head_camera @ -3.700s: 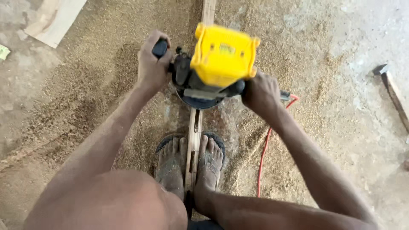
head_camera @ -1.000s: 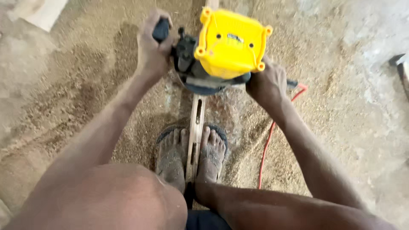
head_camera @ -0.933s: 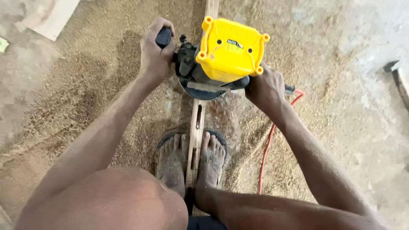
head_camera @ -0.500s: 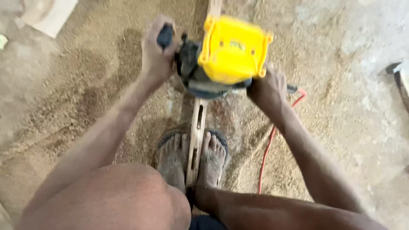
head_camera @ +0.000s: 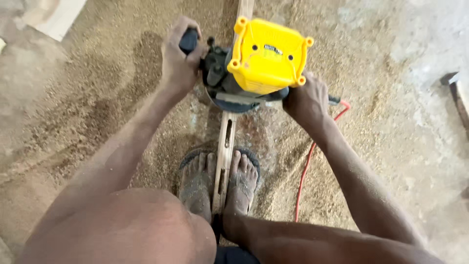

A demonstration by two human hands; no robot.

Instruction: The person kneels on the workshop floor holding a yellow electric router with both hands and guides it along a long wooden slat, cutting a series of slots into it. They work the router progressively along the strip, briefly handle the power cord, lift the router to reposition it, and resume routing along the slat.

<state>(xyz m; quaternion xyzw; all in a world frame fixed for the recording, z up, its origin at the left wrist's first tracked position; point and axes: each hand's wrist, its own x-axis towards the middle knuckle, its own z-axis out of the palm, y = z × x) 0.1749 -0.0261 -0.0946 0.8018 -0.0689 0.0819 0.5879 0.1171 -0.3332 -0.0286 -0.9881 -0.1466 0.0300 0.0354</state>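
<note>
A yellow-topped power router (head_camera: 266, 56) with a dark round base sits on a narrow wooden strip (head_camera: 224, 159) that runs away from me along the floor. My left hand (head_camera: 180, 58) is shut around the router's black left handle. My right hand (head_camera: 305, 100) grips the handle on the tool's right side, which the hand hides. Both my feet (head_camera: 219, 181), in dark sandals, stand on either side of the strip's near end. The strip shows routed slots along its length.
Sawdust covers the floor all around. A red power cord (head_camera: 308, 168) trails from the router past my right foot. A pale board (head_camera: 57, 17) lies at the top left, and a hammer-like tool (head_camera: 457, 95) at the right edge.
The router has shifted slightly back and forth along the strip, with both hands staying on its handles. The view has wobbled a little.
</note>
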